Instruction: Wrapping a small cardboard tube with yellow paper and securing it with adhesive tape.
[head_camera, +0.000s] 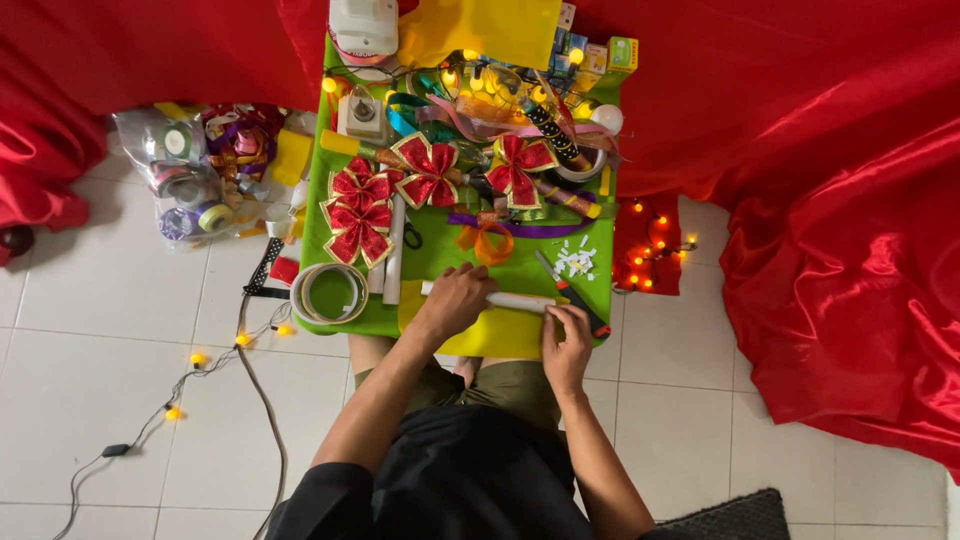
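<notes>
A yellow sheet (495, 335) lies at the near edge of a small green table (440, 255), with a white rolled tube (520, 301) across its top. My left hand (455, 300) presses down on the tube's left part, fingers curled over it. My right hand (568, 345) pinches the sheet's right edge just below the tube's right end. Several red bows with gold trim (360, 215) lie on the table's left and middle. An orange ribbon loop (487, 242) sits just beyond my left hand.
A tape roll (328, 293) rests at the table's near left corner, a craft knife (572, 292) to the right. Ribbons, lit bulbs and boxes crowd the far end. A bag of ribbon spools (195, 175) and a cable with lights (215, 355) lie on the tiled floor. Red fabric (830, 200) surrounds.
</notes>
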